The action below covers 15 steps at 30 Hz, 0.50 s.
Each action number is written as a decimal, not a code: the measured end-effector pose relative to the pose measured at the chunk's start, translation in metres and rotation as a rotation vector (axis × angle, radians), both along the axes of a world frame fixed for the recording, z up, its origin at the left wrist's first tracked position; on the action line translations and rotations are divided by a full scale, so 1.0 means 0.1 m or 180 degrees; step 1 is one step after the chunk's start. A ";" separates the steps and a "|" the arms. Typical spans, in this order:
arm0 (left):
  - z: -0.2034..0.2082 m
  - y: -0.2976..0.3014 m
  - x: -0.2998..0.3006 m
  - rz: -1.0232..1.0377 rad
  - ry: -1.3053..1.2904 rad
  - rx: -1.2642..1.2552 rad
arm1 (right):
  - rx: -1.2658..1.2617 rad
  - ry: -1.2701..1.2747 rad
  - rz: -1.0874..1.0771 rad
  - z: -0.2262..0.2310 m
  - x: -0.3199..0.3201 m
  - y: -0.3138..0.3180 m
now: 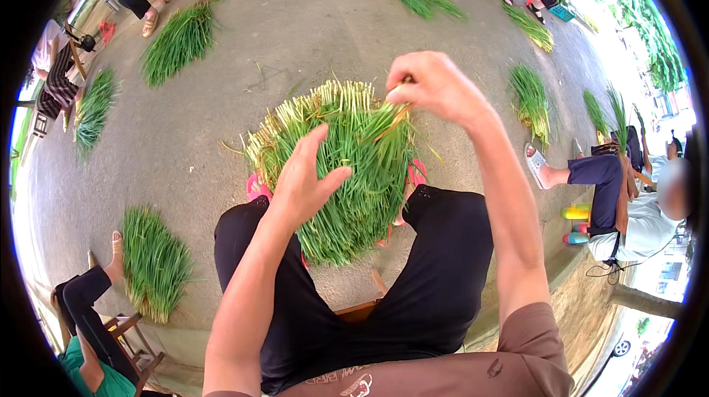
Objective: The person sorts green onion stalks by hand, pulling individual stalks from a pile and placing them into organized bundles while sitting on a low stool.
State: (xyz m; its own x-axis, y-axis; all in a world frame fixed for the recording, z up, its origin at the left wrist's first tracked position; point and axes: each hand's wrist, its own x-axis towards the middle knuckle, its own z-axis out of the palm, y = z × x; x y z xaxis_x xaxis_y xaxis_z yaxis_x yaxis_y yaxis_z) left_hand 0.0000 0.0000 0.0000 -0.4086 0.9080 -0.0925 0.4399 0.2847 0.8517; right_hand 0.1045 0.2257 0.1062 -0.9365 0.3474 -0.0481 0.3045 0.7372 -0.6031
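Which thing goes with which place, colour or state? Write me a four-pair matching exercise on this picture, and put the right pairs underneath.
Things
1. Left hand
2. Right hand
3. Large pile of green stalks
4. Footwear at either side of that pile

Places, colours or states
A. Bright pink
B. Pinching a small bunch of stalks
C. On the ground, around the middle of the picture
D. Open, thumb spread from the fingers, holding nothing

Right pairs: 1-D, 2-B, 3-C, 4-A
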 end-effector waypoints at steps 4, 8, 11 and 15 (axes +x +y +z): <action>-0.17 0.50 0.28 0.0365 -0.0142 0.1234 | 0.0302 0.0357 0.0445 -0.19 0.00 -0.28; -0.32 0.58 0.12 0.0484 -0.1203 0.0890 | -0.0476 0.0776 0.0406 -0.37 -0.14 -0.46; -0.36 0.54 0.01 0.0605 -0.1688 0.0568 | -0.1443 0.0448 0.0195 -0.66 0.02 -0.22; -0.22 0.49 -0.01 0.0802 -0.1820 0.0490 | -0.1296 -0.0593 0.0593 -1.20 0.22 -0.09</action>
State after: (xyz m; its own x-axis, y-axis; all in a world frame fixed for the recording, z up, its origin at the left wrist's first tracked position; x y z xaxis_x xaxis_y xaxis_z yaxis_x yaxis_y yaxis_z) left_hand -0.0011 0.0493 -0.0218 -0.5360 0.8108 -0.2352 -0.1602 0.1759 0.9713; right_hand 0.1268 0.2163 -0.0140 -0.9435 0.0928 -0.3182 0.3201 0.5049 -0.8017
